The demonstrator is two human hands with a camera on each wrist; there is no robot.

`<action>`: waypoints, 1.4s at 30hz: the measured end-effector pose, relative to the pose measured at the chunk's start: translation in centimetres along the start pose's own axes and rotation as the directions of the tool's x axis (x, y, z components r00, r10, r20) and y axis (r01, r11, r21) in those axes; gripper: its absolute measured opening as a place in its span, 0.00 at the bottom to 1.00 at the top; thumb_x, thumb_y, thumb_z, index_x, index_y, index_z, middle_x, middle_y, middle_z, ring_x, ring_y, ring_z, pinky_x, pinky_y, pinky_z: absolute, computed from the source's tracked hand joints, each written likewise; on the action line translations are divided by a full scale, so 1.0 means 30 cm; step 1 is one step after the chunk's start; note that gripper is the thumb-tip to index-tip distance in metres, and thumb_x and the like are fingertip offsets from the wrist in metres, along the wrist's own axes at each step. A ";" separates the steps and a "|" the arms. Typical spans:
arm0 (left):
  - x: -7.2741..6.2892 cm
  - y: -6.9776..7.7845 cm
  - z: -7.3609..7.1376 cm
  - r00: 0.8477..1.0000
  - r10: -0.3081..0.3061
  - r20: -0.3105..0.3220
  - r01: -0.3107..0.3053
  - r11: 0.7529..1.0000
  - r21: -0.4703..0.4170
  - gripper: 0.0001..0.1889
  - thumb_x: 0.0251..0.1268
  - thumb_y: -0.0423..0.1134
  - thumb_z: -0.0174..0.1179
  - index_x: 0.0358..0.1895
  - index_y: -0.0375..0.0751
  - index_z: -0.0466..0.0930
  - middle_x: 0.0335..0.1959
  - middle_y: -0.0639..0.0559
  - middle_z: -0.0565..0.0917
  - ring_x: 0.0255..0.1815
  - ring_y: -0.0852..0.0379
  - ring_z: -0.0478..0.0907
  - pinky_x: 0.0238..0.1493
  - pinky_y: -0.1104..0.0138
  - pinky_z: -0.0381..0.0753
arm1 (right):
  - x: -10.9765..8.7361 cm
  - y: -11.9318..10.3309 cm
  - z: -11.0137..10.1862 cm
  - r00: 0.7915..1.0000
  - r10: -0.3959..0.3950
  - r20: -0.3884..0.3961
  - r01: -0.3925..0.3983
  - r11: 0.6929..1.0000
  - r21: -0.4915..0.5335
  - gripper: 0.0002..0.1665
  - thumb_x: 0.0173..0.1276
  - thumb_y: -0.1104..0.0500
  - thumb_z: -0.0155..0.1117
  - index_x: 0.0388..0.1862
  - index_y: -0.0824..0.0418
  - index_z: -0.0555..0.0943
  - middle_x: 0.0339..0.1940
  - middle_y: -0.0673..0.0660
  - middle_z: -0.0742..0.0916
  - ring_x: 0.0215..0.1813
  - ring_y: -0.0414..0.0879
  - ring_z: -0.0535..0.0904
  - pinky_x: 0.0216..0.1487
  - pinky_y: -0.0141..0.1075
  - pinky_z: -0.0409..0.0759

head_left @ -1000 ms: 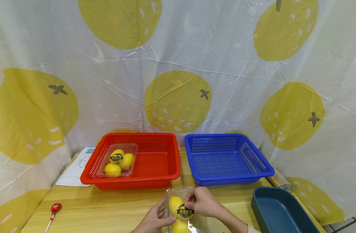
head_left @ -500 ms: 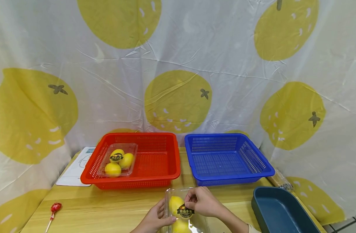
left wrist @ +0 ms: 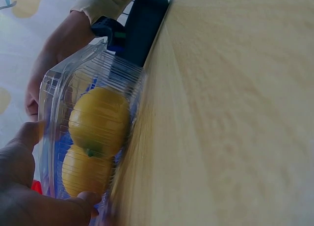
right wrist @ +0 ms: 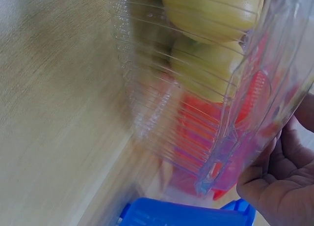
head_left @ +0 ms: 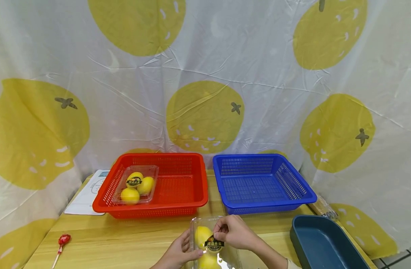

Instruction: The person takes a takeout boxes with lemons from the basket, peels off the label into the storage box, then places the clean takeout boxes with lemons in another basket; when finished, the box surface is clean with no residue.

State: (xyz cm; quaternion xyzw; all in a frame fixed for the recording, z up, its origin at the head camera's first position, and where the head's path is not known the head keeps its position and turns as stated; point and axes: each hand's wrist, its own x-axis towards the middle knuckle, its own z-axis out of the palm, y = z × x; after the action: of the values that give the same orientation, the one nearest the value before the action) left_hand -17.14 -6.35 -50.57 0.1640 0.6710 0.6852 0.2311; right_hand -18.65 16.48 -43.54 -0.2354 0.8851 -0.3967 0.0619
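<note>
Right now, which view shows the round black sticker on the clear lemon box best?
The head view: the sticker faces the camera on the clear box, at the right hand. Both wrist views show only the box's ribbed walls and lemons, no sticker.

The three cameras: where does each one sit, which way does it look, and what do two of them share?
Head: high, looks forward and down at the table, red basket, blue basket; both hands show on the clear box.
Left wrist: low along the table, faces the box; left hand shows.
Right wrist: close under the box; right hand shows.
Shared: the lemons in the box.
</note>
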 end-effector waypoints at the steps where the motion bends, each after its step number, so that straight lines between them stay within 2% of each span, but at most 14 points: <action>1: 0.000 0.001 0.000 1.000 -0.007 -0.001 0.007 1.000 -0.002 0.48 0.65 0.42 0.64 0.73 0.18 0.40 0.70 0.20 0.58 0.70 0.27 0.63 0.64 0.48 0.74 | 0.000 0.000 -0.001 1.000 0.003 0.001 -0.003 1.000 0.002 0.07 0.57 0.66 0.69 0.23 0.56 0.83 0.19 0.44 0.81 0.22 0.29 0.71 0.24 0.24 0.71; 17: 0.004 0.001 0.000 1.000 -0.010 -0.001 0.010 1.000 0.009 0.49 0.65 0.43 0.63 0.73 0.17 0.39 0.71 0.18 0.56 0.71 0.25 0.59 0.67 0.44 0.69 | 0.000 0.007 -0.006 1.000 0.028 -0.001 -0.028 0.999 0.019 0.06 0.57 0.65 0.69 0.24 0.56 0.83 0.20 0.43 0.80 0.22 0.30 0.71 0.25 0.25 0.72; 27: 0.002 0.005 0.002 1.000 -0.012 0.011 0.012 1.000 -0.013 0.49 0.66 0.43 0.63 0.73 0.19 0.39 0.70 0.19 0.58 0.70 0.26 0.62 0.64 0.46 0.73 | -0.003 0.008 -0.007 1.000 0.030 -0.007 -0.030 0.999 0.033 0.06 0.56 0.65 0.69 0.23 0.56 0.83 0.19 0.43 0.80 0.21 0.29 0.70 0.23 0.24 0.70; 42: -0.004 0.010 0.003 1.000 -0.025 -0.006 0.025 1.000 0.007 0.50 0.65 0.43 0.64 0.73 0.18 0.39 0.70 0.17 0.56 0.69 0.23 0.60 0.64 0.43 0.72 | -0.006 0.012 -0.003 1.000 0.018 -0.012 -0.018 0.999 0.050 0.06 0.56 0.67 0.68 0.23 0.57 0.82 0.19 0.44 0.78 0.21 0.30 0.69 0.23 0.24 0.69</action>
State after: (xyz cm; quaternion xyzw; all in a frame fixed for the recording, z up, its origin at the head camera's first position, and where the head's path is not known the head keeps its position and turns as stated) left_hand -17.04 -6.33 -50.26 0.1542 0.6761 0.6804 0.2370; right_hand -18.64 16.83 -43.77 -0.2233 0.8774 -0.4196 0.0657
